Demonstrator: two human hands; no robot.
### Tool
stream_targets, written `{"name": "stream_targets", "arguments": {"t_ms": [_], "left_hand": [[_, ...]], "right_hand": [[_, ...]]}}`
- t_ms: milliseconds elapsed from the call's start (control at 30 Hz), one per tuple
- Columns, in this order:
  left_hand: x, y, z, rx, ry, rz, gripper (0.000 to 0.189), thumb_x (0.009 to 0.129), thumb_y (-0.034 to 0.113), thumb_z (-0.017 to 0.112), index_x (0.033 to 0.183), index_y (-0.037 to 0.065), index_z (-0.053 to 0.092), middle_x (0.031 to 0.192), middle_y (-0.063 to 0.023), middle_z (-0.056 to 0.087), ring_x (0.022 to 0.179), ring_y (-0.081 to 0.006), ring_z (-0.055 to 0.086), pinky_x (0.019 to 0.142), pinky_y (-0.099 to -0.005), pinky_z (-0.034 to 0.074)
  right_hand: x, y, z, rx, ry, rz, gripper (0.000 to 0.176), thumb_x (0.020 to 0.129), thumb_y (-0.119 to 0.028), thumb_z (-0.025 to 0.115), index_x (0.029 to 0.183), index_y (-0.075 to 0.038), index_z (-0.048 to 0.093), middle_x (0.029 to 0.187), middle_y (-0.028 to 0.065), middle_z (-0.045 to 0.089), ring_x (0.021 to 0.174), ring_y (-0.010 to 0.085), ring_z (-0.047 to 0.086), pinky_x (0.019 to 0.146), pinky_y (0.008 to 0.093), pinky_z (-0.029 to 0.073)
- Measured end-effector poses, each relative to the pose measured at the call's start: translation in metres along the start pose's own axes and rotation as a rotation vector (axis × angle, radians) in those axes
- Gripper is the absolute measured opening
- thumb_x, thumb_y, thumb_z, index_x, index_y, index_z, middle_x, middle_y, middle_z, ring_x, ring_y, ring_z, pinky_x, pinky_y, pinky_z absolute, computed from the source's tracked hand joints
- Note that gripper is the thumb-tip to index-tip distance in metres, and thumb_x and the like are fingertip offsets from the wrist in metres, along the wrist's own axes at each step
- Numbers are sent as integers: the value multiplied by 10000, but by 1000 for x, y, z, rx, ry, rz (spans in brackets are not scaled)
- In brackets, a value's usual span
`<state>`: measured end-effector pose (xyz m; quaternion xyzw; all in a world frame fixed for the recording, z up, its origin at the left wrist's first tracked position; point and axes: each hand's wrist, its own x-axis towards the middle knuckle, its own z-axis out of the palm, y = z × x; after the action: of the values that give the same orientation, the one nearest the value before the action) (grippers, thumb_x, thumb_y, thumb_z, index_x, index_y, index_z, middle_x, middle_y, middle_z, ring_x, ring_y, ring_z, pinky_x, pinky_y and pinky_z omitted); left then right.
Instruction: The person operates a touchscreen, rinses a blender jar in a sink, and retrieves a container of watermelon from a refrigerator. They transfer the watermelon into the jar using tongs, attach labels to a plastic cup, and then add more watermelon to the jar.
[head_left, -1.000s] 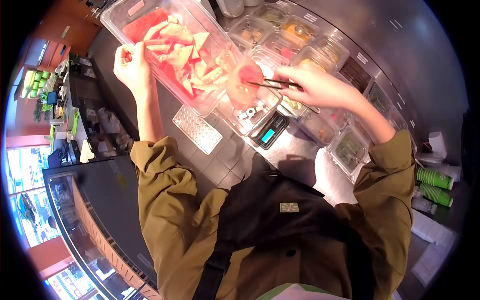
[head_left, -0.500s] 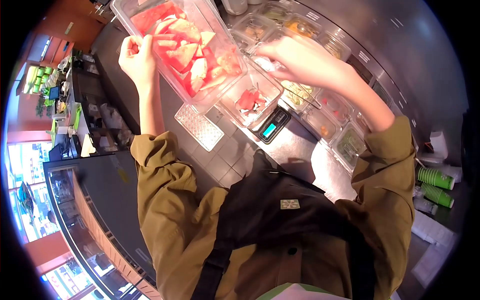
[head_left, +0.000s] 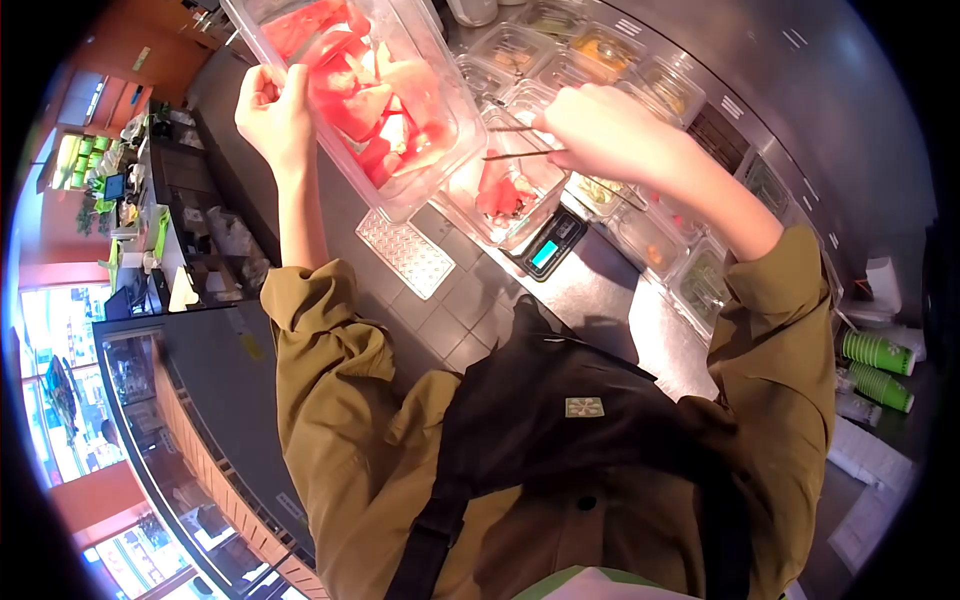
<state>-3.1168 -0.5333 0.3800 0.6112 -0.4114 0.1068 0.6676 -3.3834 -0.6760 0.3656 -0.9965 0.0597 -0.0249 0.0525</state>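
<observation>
My left hand [head_left: 275,112] is closed on the side rim of a large clear tub [head_left: 425,185], which is tilted. Inside lie red cut pieces [head_left: 365,105] that look like watermelon. Tongs [head_left: 522,155] with thin dark arms are in my right hand [head_left: 610,125], their two tips spread apart beside the tub's right wall. Just below those tips, a smaller clear container [head_left: 550,205] holds a few red pieces [head_left: 503,197]. It rests on a black digital scale [head_left: 548,250] with a lit blue display, its digits too small to read.
Several clear containers of cut food, one with orange pieces [head_left: 605,52], line the metal counter [head_left: 665,340] at the back and right. Stacked green cups [head_left: 880,352] stand at the far right. To the left is a dark counter [head_left: 225,385]; a patterned metal plate [head_left: 405,252] shows below the tub.
My right hand has shifted slightly right, and the tongs' spread tips now show over the small container. The red pieces in the tub appear rearranged. My left hand keeps its grip.
</observation>
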Motion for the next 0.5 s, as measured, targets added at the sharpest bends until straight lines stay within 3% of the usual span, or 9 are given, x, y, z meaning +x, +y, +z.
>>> {"name": "stream_targets", "arguments": {"t_ms": [100, 133, 233, 333, 500], "left_hand": [[1, 0, -2, -7, -26, -3, 242, 735, -3, 621, 605, 58, 426, 553, 76, 403, 507, 13, 340, 467, -154, 253], [0, 2, -1, -18, -37, 0, 241, 734, -2, 622, 605, 58, 426, 554, 77, 403, 508, 14, 342, 469, -153, 254], [-2, 6, -2, -6, -61, 7, 227, 731, -2, 619, 612, 54, 434, 562, 78, 410, 517, 16, 352, 478, -146, 259], [-4, 10, 2, -24, -70, 21, 227, 728, -2, 620, 610, 50, 434, 562, 80, 409, 521, 18, 348, 481, -143, 259], [-9, 20, 7, 51, -75, 84, 224, 715, -2, 625, 603, 41, 436, 557, 81, 402, 520, 17, 339, 485, -143, 262]], "right_hand": [[24, 6, -11, 230, 118, 56, 224, 754, -187, 616, 898, -15, 627, 688, 164, 610, 707, 312, 630, 637, 393, 505], [34, 2, -11, 280, 241, 44, 270, 757, -206, 607, 942, -10, 625, 680, 178, 601, 690, 318, 622, 650, 394, 503], [73, -5, 14, 260, 268, 82, 263, 677, -178, 616, 811, 48, 625, 770, 232, 622, 751, 365, 630, 658, 416, 517], [88, -12, 34, 199, 412, 20, 264, 673, -184, 624, 798, 49, 623, 765, 237, 620, 750, 368, 630, 655, 416, 517], [82, -9, 35, 259, 272, -25, 208, 671, -135, 625, 767, 49, 617, 762, 236, 619, 744, 366, 631, 645, 409, 517]]}}
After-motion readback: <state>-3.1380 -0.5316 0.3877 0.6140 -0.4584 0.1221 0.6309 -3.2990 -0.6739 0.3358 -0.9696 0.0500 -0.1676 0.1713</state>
